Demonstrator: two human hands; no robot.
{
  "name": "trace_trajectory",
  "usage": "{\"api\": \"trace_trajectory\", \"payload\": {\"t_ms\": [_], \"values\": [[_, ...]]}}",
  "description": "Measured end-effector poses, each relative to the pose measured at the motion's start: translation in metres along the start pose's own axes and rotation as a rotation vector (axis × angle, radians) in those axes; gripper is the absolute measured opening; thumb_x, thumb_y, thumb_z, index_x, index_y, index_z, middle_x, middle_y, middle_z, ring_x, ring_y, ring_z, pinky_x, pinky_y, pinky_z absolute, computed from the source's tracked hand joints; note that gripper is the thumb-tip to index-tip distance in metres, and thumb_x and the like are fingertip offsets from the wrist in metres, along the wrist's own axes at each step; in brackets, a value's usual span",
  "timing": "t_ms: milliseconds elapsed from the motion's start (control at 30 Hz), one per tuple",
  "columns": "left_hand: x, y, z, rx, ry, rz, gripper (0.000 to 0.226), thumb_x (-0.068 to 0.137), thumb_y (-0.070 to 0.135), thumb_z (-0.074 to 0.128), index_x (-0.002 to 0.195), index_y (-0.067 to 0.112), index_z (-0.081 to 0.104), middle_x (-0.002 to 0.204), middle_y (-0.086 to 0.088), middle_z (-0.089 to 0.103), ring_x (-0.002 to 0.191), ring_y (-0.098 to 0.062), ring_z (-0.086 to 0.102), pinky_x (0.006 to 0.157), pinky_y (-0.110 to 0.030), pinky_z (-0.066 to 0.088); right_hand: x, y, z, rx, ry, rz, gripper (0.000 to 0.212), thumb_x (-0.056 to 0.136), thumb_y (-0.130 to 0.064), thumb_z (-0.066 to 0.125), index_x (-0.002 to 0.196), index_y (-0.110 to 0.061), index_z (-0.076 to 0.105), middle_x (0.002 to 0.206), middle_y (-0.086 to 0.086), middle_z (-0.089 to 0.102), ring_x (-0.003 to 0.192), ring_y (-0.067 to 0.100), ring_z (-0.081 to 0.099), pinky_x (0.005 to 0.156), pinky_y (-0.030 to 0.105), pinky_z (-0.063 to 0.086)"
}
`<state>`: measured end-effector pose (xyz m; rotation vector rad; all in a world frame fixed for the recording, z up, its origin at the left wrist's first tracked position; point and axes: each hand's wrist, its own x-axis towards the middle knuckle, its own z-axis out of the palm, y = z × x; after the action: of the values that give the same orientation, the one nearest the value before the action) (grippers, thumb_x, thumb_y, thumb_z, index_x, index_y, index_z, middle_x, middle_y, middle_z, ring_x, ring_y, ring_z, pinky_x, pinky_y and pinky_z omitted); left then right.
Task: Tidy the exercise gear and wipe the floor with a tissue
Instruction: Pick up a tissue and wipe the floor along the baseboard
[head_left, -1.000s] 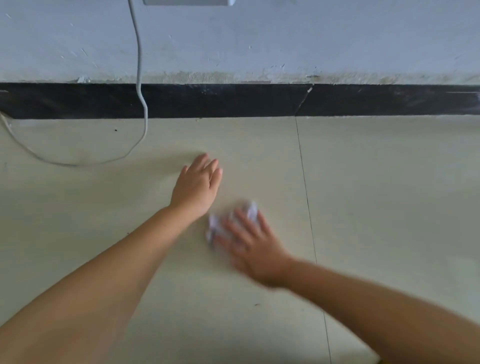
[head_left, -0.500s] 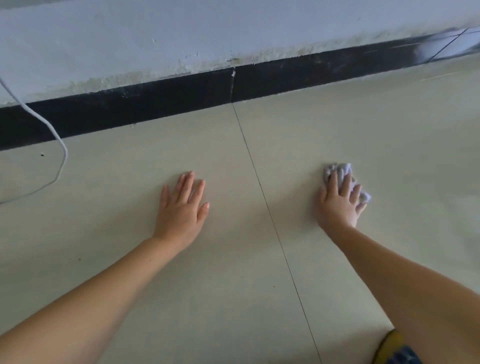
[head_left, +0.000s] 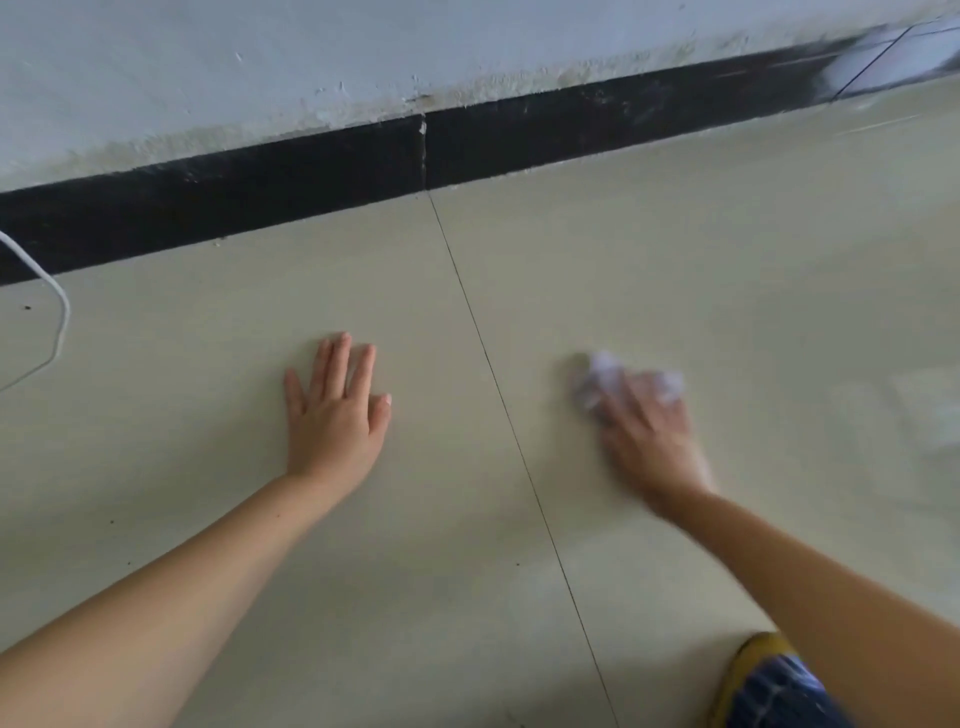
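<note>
Floor (head_left: 675, 270), 2 tiles split by 1 seam. Left hand (head_left: 335, 415) flat, fingers spread. Right hand (head_left: 649, 431), motion-blurred, presses 1 crumpled tissue (head_left: 602, 379) at 3 o'clock of the left; finger curl unclear. 1 cable (head_left: 61, 317), cropped at 9 o'clock.

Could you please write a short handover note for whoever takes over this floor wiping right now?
Left hand: flat on the floor, fingers straight, left of the tile seam, holding nothing.
Right hand: on the crumpled tissue on the tile right of the seam; motion blur hides the finger pose.
Done: wiping is under way.
Left: the remaining floor. No exercise gear is in view; a white cable lies far left.
</note>
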<state>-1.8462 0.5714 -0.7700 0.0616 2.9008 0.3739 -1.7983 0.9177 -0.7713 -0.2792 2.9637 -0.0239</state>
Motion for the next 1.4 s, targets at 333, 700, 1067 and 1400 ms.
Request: {"api": "trace_trajectory", "payload": {"t_ms": [333,700,1067,1400], "values": [[0.001,0.014,0.014,0.026,0.007,-0.076,0.063,0.090,0.037,0.025,0.144,0.005,0.033,0.154,-0.020,0.021,0.144,-0.036,0.016,0.109,-0.064,0.006,0.053,-0.140,-0.003,0.086,0.033,-0.047,0.052,0.090,-0.038,0.032,0.139,-0.026,0.046,0.148,0.010,0.041,0.134,0.038,0.039,0.111,0.059,0.020],[0.000,0.017,0.017,0.053,0.049,-0.078,0.060,0.090,0.033,0.024,0.141,0.004,0.039,0.151,-0.019,0.031,0.140,-0.035,0.028,0.107,-0.064,0.014,0.101,0.054,-0.040,0.234,-0.072,0.688,0.061,0.097,-0.046,0.029,0.151,-0.019,0.018,0.159,0.010,0.011,0.146,0.029,0.007,0.117,0.052,0.003],[0.001,0.014,0.025,0.111,0.114,-0.078,0.056,0.090,0.031,0.029,0.133,0.002,0.049,0.145,-0.021,0.040,0.136,-0.035,0.036,0.105,-0.066,0.020,0.156,-0.180,-0.026,0.144,-0.134,-0.385,0.056,0.101,-0.039,0.016,0.153,-0.021,0.005,0.161,0.004,0.002,0.148,0.023,-0.003,0.118,0.044,-0.008],[0.003,0.014,0.025,0.162,0.110,-0.049,0.060,0.091,0.034,0.026,0.139,0.000,0.041,0.148,-0.021,0.035,0.139,-0.031,0.023,0.107,-0.059,0.009,0.142,0.087,-0.046,0.291,0.011,0.688,0.062,0.097,-0.040,0.029,0.147,-0.005,0.023,0.151,0.022,0.023,0.142,0.035,0.018,0.117,0.047,0.009]]}}
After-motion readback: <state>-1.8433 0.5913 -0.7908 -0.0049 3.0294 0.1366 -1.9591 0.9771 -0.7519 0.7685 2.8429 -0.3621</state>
